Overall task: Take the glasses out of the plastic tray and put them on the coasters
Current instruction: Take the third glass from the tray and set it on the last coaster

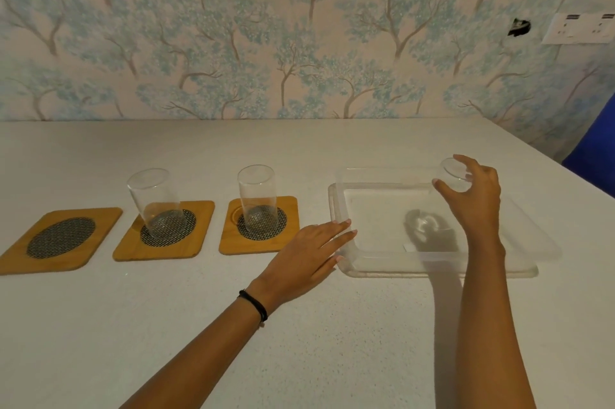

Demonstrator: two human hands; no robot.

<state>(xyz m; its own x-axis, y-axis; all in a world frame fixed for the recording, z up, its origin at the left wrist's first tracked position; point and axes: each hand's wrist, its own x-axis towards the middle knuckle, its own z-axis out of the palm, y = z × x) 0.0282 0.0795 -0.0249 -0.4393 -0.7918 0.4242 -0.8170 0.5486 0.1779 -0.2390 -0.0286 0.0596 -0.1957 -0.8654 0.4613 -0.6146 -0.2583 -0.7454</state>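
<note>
Now | right hand (472, 195) clamped on clear glass (453, 175) above tray (346, 209) | left hand (309, 252) flat, fingers spread

no words to read, no numbers, no labels on anything, marks on the wall plate (578, 28) too blurry to read

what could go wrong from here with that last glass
1. The right hand holds the glass only near its rim, above the tray; it could slip.
2. The free coaster is farthest left, so carrying it there may knock the two standing glasses.
3. The left hand lies in that path.
</note>
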